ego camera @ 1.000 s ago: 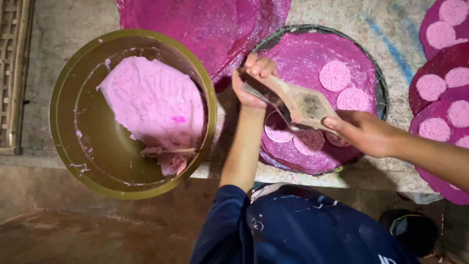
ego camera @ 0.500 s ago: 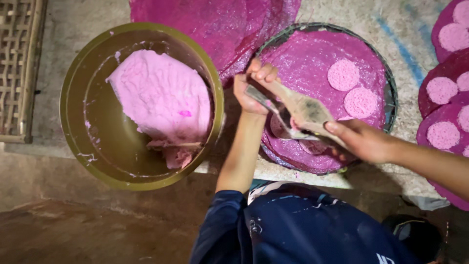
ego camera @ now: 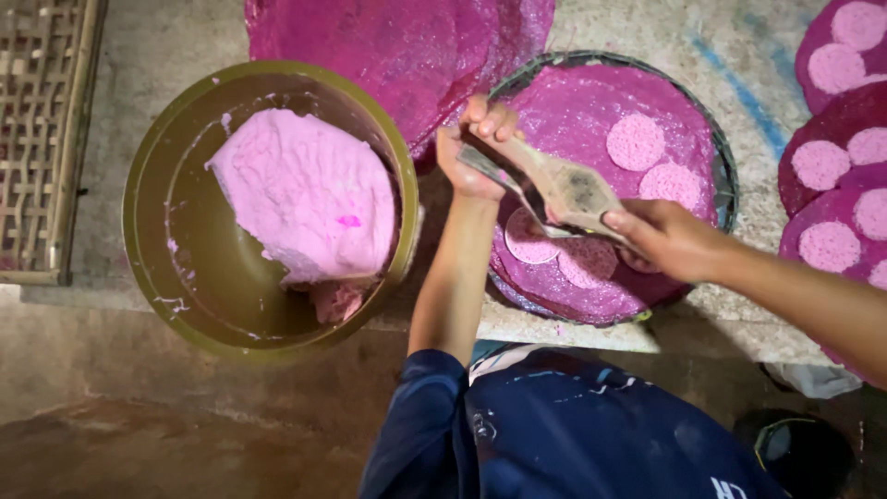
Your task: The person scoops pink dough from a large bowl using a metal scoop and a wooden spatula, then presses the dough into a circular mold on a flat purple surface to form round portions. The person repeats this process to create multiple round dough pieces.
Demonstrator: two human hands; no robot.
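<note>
My left hand (ego camera: 473, 152) and my right hand (ego camera: 667, 238) both grip a flat wooden mould paddle (ego camera: 564, 189) held over a round tray (ego camera: 721, 157) covered with a magenta sheet. Several pale pink discs lie on that sheet, two at the far side (ego camera: 636, 140) and two under the paddle (ego camera: 531, 242). Left of my left hand stands an olive-green basin (ego camera: 176, 277) holding a large lump of pink dough (ego camera: 309, 199).
Another magenta sheet (ego camera: 397, 42) lies beyond the basin. More dark pink rounds with pale discs (ego camera: 832, 166) lie at the right edge. A woven bamboo rack (ego camera: 42, 139) is at the far left. My dark blue clothing (ego camera: 564, 434) fills the bottom.
The view has drifted, so basin and tray sit slightly lower and further right in frame. Both hands keep their hold on the paddle over the tray.
</note>
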